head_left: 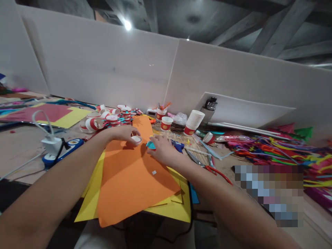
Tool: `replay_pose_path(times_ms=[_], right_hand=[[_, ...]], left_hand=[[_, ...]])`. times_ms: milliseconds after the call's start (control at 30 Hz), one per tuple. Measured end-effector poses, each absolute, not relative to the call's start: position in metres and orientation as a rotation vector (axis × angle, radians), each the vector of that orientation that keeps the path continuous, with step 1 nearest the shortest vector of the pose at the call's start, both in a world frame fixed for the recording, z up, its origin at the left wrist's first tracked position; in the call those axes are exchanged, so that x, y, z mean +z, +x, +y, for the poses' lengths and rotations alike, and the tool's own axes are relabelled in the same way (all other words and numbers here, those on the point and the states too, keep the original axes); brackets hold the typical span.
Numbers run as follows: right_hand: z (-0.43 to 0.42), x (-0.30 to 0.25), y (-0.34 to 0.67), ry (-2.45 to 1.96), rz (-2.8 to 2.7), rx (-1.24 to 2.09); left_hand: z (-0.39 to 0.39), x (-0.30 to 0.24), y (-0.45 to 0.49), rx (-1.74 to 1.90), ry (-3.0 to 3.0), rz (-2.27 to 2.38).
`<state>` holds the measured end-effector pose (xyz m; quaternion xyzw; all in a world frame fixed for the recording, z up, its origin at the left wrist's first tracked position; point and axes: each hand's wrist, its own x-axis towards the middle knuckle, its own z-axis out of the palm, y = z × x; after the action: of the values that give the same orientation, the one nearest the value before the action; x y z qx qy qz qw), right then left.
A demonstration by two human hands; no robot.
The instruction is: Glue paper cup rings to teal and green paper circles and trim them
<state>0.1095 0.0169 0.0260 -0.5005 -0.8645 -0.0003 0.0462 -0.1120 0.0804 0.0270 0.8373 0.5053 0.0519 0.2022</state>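
White disc (136, 139), round, flat face upward: over smooth orange sheet (129, 183), left hand (125, 132) curled on its edge. Blue-topped piece (150, 145), round: gripped, right hand (163, 149) half-closed. Sheet's long axis: away from wearer.

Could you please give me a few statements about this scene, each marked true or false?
1. The left hand is at a small white-topped piece. True.
2. The orange sheet lies underneath the yellow sheets. False: it lies on top of them.
3. In the picture, the stack of paper cups stands to the left of the bottle. True.
4. The right hand is on the bottle. False: it is at a small turquoise-topped piece.
5. The power strip is entirely red. False: it is blue and white.
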Motion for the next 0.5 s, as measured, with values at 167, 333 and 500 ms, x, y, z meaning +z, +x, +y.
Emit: replay_pose_path(times_ms=[167,333,500], right_hand=[[0.021,0.026,0.099,-1.561,-2.739,-0.007],[0.023,0.031,0.101,-1.534,-2.72,0.018],[0.032,0.025,0.11,-1.351,-2.625,0.046]], left_hand=[[0.079,0.034,-0.123,0.415,2.216,1.345],[0.079,0.027,-0.115,0.703,1.942,1.25],[0.078,0.016,-0.095,0.845,1.648,1.009]])
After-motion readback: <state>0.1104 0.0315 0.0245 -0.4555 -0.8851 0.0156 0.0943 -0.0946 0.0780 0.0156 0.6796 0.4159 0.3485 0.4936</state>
